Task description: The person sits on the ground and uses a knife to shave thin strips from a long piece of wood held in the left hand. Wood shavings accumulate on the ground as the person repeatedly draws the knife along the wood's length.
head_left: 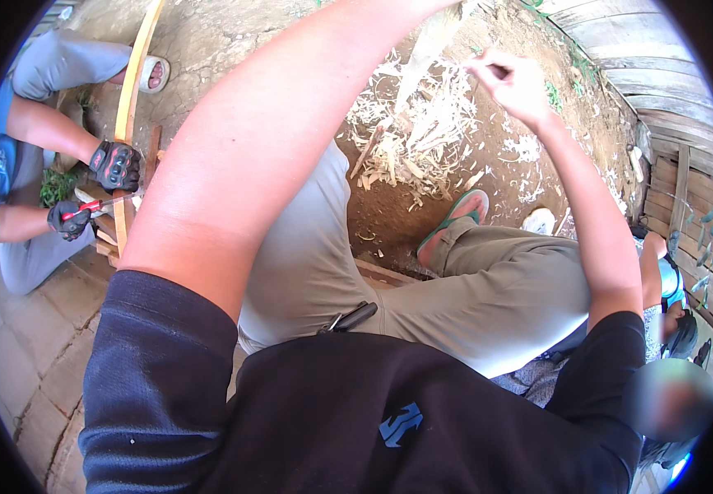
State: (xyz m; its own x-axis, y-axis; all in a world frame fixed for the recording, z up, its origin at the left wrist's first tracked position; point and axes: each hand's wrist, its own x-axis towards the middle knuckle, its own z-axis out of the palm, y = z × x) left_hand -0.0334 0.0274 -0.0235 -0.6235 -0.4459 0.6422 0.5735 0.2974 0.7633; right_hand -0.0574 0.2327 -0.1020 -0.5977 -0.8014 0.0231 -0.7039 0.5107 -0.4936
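Note:
My left arm (266, 123) reaches up and across to the top edge, where its hand passes out of the picture. Just below that edge a pale wooden strip (429, 53) slants down toward a heap of curled wood shavings (418, 136). Right of the strip is my right hand (514, 86), its fingers curled round into a pinch. Whatever lies between those fingertips, if anything, is too small to make out. Under my forearms are my knees in grey-green trousers (488, 288), and one foot in a green-strapped sandal (455, 221).
On the left a co-worker in black gloves (116, 167) holds a red-handled tool (85, 209) against a long yellowish wood strip (132, 90). A plank wall (644, 62) runs along the right. Another person (661, 276) sits close at my right. Shavings litter the dirt floor (381, 222).

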